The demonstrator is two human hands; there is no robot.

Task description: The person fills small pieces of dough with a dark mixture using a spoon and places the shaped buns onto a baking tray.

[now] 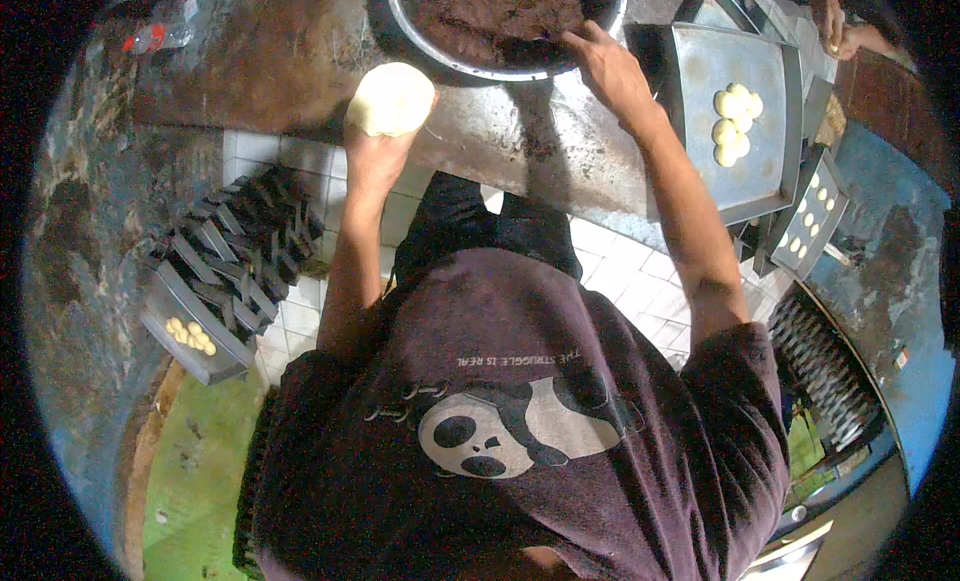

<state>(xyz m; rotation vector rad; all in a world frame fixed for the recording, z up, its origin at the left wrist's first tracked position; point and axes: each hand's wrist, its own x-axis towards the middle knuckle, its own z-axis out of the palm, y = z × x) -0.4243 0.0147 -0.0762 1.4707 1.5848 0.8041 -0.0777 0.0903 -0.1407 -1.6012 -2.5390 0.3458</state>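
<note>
My left hand holds up a flattened round piece of pale dough, which covers most of its fingers. My right hand reaches over the front right rim of a large round metal bowl full of dark brown filling. Its fingers are bent around something small and dark at the filling, which I cannot make out. To the right of that hand, a square metal tray holds a cluster of several pale dough balls on the worktable.
Another person's hands are at the upper right. A smaller tray with dough pieces sits at right. Stacked metal pans are at left, the front one holding dough pieces. A red-capped plastic bottle lies at upper left.
</note>
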